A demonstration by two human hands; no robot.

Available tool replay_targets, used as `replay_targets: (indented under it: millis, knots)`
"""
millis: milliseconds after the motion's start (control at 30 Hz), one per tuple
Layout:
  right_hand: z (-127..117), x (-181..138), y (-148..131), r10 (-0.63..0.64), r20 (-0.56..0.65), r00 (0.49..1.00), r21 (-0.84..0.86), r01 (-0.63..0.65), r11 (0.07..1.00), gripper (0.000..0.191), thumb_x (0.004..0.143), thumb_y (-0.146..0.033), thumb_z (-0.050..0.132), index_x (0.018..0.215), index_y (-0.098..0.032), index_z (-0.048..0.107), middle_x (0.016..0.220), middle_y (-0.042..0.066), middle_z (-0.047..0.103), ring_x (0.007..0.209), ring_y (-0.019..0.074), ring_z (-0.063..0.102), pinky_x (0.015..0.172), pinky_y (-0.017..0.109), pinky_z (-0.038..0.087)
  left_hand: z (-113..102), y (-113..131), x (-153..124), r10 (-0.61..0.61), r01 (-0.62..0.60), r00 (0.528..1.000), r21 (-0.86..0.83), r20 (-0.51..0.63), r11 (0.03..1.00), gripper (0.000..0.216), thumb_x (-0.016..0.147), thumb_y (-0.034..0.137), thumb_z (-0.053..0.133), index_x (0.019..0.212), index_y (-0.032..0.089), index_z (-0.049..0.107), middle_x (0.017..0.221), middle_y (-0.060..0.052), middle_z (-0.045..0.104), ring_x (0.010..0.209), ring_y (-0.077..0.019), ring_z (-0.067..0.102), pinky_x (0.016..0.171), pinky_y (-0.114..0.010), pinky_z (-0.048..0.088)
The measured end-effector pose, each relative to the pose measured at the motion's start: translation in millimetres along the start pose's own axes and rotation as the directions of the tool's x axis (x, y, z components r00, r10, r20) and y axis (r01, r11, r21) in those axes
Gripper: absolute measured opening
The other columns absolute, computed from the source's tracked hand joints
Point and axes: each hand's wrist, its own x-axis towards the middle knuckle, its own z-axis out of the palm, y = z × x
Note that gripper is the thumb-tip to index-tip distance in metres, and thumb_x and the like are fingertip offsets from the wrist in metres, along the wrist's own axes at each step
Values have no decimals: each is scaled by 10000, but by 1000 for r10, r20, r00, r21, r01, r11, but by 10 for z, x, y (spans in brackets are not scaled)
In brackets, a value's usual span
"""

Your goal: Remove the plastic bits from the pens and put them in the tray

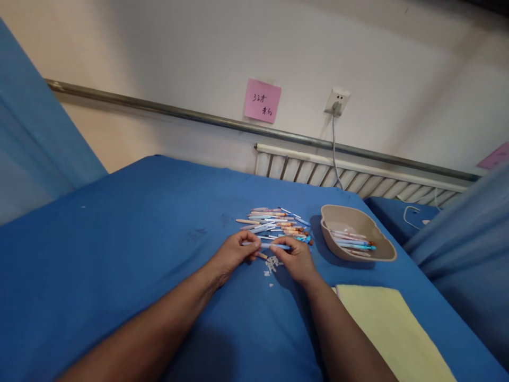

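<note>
A slim light-blue pen (270,245) lies level between my two hands, just above the blue cloth. My left hand (235,253) pinches its left end, and my right hand (297,259) pinches it nearer the right end. Whether the pen is in one piece or two is too small to tell. Behind the hands spreads a loose pile of pens (267,216) in blue, white and orange tones. Just below the held pen is a small heap of whitish bits (272,263), with a few stray pieces closer to me.
A beige plastic basket (387,249) with several pens inside stands right of the pile. A folded yellow cloth (382,318) lies in front of it. Blue fabric (139,223) covers the table; a radiator (292,168), metal rail and plugged-in socket line the wall.
</note>
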Motion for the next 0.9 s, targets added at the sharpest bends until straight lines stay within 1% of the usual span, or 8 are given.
replay_targets:
  millis: [100,167,267,333,467,700,800,900]
  knots:
    - [-10,7,-4,2,-25,1000,10,-2,1000,191,750,-352,631,799,-182,705,737,18,685,648,157,587,599,249,450,10,22,-18,42,-39,998,-96,37,995,412,534,218,830,881,168,613,720,18,633,595,-87,577,571,-190,430]
    - [-17,13,-1,4,-20,1000,18,-3,1000,197,750,-358,627,798,-183,704,730,19,682,644,157,582,588,247,446,21,37,-27,-4,8,1000,-115,28,993,441,581,276,812,954,181,597,763,3,647,604,-97,589,579,-208,445]
    - [-14,11,-1,17,-9,1000,26,-17,1000,199,747,-356,626,804,-180,698,737,19,678,638,153,576,577,242,438,31,35,-27,-69,68,998,-59,-14,996,320,693,426,716,778,152,574,639,1,610,493,-83,528,487,-202,402]
    - [-8,4,-5,37,-9,999,40,-37,999,200,745,-354,628,813,-177,692,740,16,671,619,144,563,559,236,425,28,28,-19,-39,39,999,-28,-20,999,333,683,433,719,687,148,546,588,10,585,464,-75,495,460,-193,372]
    - [-6,1,-9,76,0,997,75,-76,994,197,734,-349,639,815,-173,673,707,7,639,568,123,516,508,222,393,6,25,-2,58,-58,998,-11,-9,998,307,611,354,783,729,146,590,578,26,573,508,-83,511,501,-192,383]
    - [-43,37,-5,108,30,994,290,-112,951,376,695,-330,689,1030,-209,566,744,-10,610,572,117,525,499,223,422,-36,-20,55,39,-46,997,-111,-66,993,306,568,243,805,785,150,612,593,36,592,525,-83,526,545,-195,402]
    - [-38,49,-18,127,37,991,342,-132,930,347,689,-335,697,982,-207,564,675,-25,594,549,113,527,488,217,416,-55,-28,74,31,-38,999,-161,-45,986,318,557,219,813,786,151,604,677,23,630,570,-87,559,615,-216,442]
    - [-22,56,-53,135,30,990,395,-136,909,270,687,-355,700,867,-193,579,588,-44,561,501,103,517,471,211,398,-59,-5,61,23,-22,1000,-63,14,998,304,577,242,811,766,148,593,657,25,621,564,-87,556,583,-202,425]
